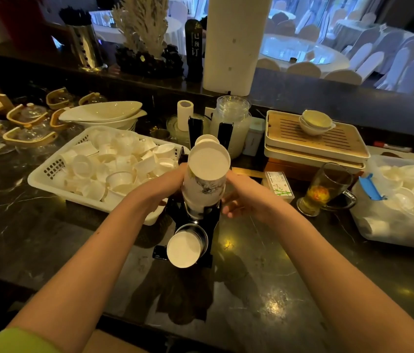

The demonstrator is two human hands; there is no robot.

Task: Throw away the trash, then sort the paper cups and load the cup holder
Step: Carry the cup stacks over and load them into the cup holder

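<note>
Forearms extended — left hand [169, 186], right hand [245, 197] clasp cup stack [204, 183].

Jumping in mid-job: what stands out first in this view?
Dead centre, both hands, left hand and right hand, grip a stack of paper cups standing in the black cup holder on the dark counter. To its left sits a white basket heaped with loose cups; at far right, a clear bin of plastic lids.
</note>
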